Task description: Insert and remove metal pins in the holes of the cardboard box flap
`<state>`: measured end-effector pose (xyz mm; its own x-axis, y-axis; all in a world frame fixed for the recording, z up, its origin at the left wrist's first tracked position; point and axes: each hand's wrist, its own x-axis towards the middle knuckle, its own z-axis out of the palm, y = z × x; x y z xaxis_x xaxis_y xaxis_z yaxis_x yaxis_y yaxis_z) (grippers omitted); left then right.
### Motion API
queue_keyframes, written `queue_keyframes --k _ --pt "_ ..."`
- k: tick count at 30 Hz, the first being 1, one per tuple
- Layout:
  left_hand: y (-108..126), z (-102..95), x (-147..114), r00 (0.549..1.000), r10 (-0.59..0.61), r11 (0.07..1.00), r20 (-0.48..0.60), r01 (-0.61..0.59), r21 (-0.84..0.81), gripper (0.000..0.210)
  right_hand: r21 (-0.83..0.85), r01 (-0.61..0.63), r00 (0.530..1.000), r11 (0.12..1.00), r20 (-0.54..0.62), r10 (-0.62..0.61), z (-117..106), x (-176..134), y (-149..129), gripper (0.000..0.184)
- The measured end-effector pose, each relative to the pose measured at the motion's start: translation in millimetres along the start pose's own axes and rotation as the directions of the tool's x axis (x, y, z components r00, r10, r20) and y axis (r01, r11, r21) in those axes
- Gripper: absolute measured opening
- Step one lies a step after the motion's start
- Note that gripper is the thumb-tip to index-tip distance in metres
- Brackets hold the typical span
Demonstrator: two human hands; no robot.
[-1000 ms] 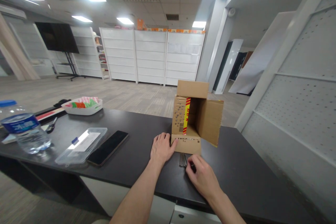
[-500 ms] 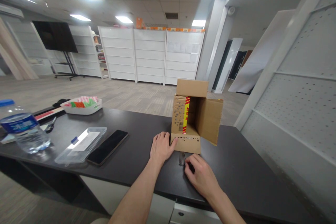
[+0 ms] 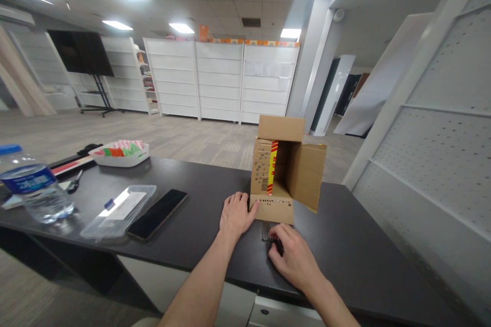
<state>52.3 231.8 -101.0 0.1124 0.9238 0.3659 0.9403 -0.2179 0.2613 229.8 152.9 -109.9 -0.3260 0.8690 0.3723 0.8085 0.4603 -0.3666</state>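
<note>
My left hand [image 3: 237,213] lies flat beside the open cardboard box [image 3: 261,166], with its thumb at the edge of the lower front flap [image 3: 274,210]. Rows of small dark dots or holes mark that flap and the box's left panel. Just in front of the flap, several thin dark metal pins, perhaps nails [image 3: 265,231], lie side by side on the table. Curled over their right end is my right hand [image 3: 293,253], thumb and forefinger apart. Its fingertips are at the pins, and nothing held shows; the space under the palm is dark.
On the black table [image 3: 207,184], a phone [image 3: 158,214] lies left of my hands, next to a clear plastic case [image 3: 118,212]. Further left stand a water bottle [image 3: 34,189] and a white tray [image 3: 126,159] of colourful pieces. A perforated panel [image 3: 441,163] rises on the right.
My right hand has shifted slightly; its forefinger reaches further over the pins and its thumb has parted from the forefinger. My left hand and the box stay put.
</note>
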Motion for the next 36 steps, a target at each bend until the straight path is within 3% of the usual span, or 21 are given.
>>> queue_keyframes --k 13,23,29,36 --pt "-0.1 1.7 0.3 1.000 -0.001 1.000 -0.008 0.001 0.004 0.044 0.011 0.020 1.000 1.000 -0.016 -0.020 -0.8 0.5 0.8 0.012" --pt "-1.2 4.3 0.7 0.999 0.011 1.000 -0.030 -0.011 0.003 0.045 0.163 -0.243 0.961 0.956 -0.092 0.260 -5.7 30.1 21.4 0.016" --pt "-1.7 5.3 0.9 1.000 0.012 1.000 -0.029 -0.012 0.020 0.045 -0.017 -0.349 0.937 0.937 0.001 0.349 -12.9 63.2 26.8 0.017" --pt "-2.0 6.4 1.4 0.999 0.019 1.000 -0.041 -0.018 0.023 0.045 -0.226 -0.370 0.918 0.901 0.060 0.392 -19.9 84.1 18.2 0.017"
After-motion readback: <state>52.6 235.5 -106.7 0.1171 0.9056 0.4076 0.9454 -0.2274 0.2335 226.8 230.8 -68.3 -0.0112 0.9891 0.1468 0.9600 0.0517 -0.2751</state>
